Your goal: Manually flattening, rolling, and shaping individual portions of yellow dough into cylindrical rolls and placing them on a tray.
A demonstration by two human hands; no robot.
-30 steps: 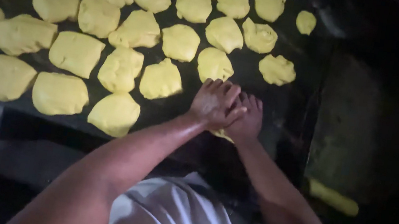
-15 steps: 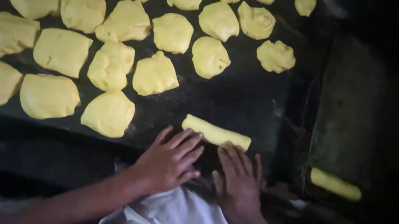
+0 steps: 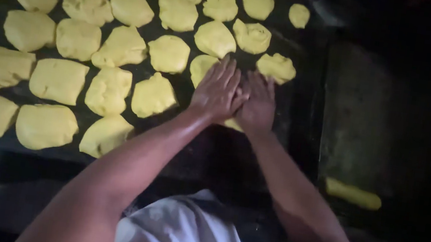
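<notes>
On the dark desk [image 3: 283, 119], flat fingers [image 3: 227, 78] of left hand [image 3: 218, 90] and right hand [image 3: 256, 103] press side by side on a yellow dough piece [image 3: 232, 123], mostly hidden beneath them. Flattened yellow dough rounds [image 3: 125, 46] lie spaced apart, and a rolled yellow dough log [image 3: 352, 194] waits aside.

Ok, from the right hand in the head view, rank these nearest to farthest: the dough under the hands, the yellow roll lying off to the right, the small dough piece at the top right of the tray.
1. Dough under the hands: beneath the right hand, touching.
2. Small dough piece: up at the tray's top right.
3. Yellow roll: lower right, off the tray.
</notes>
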